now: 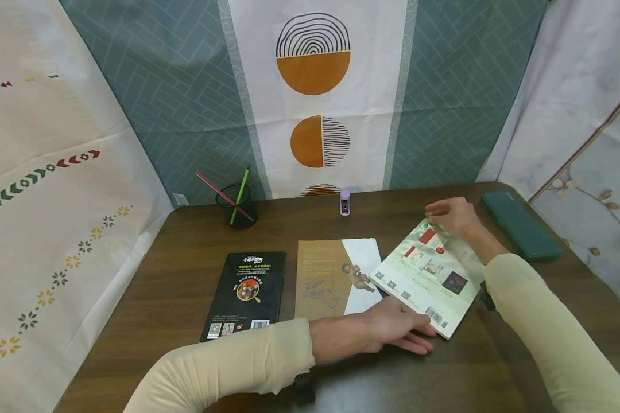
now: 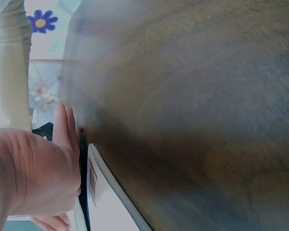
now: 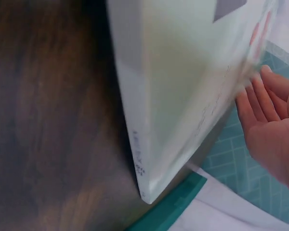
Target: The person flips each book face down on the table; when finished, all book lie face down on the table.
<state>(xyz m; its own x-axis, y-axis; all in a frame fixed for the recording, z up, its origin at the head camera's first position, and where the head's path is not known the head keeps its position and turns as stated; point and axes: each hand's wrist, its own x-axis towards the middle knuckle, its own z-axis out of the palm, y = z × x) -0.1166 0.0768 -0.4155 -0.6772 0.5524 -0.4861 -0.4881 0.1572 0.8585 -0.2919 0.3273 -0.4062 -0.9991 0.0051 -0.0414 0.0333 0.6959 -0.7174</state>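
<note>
A pale green book (image 1: 418, 269) with small pictures and a barcode lies at an angle on the right half of the table. At its far edge my right hand (image 1: 457, 217) pinches the cover's edge with the fingertips. The right wrist view shows the book's white spine (image 3: 135, 125) raised toward the camera, with the right hand (image 3: 274, 115) beyond it. My left hand (image 1: 392, 327) is at the near edge, its fingers extended and touching the book there. In the left wrist view, the left hand (image 2: 43, 168) lies beside the book's corner (image 2: 108, 192).
To the left lie a brown and white booklet (image 1: 320, 275), partly under the green book, and a black book (image 1: 248, 292). A mesh pen cup (image 1: 244, 215) with pencils and a small purple item (image 1: 345, 202) stand at the back. A green case (image 1: 519, 223) sits at the right edge.
</note>
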